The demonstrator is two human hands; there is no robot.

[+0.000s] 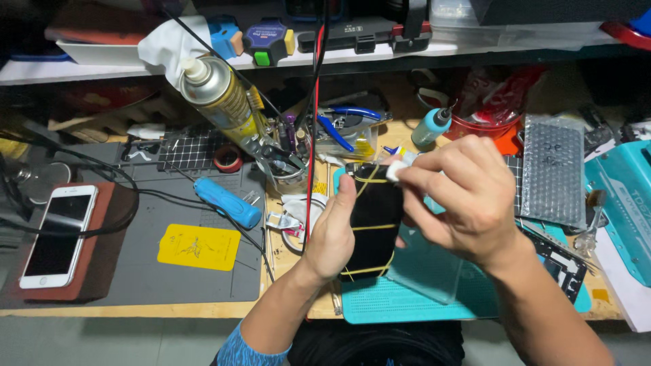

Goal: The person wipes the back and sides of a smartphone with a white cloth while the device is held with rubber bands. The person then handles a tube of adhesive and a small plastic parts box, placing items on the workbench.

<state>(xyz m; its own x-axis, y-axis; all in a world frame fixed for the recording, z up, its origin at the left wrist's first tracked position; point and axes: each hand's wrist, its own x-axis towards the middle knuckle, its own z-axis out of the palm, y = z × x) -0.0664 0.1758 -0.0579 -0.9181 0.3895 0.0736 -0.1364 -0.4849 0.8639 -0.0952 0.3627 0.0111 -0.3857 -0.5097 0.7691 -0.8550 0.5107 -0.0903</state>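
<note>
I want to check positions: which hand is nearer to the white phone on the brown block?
Left. The left hand holds a black phone mid-bench, closer to the white phone; the right hand is farther right.

free: grey mat [135, 278] front-left | blocked: spray can [218, 95], red-black cables [313, 135] — centre-rear

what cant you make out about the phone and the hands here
Head view only:
- Black phone: its left edge is hidden by the left hand.
- White piece: kind unclear, mostly covered by the right hand.
- Yellow bands: too thin to tell the material.
</note>
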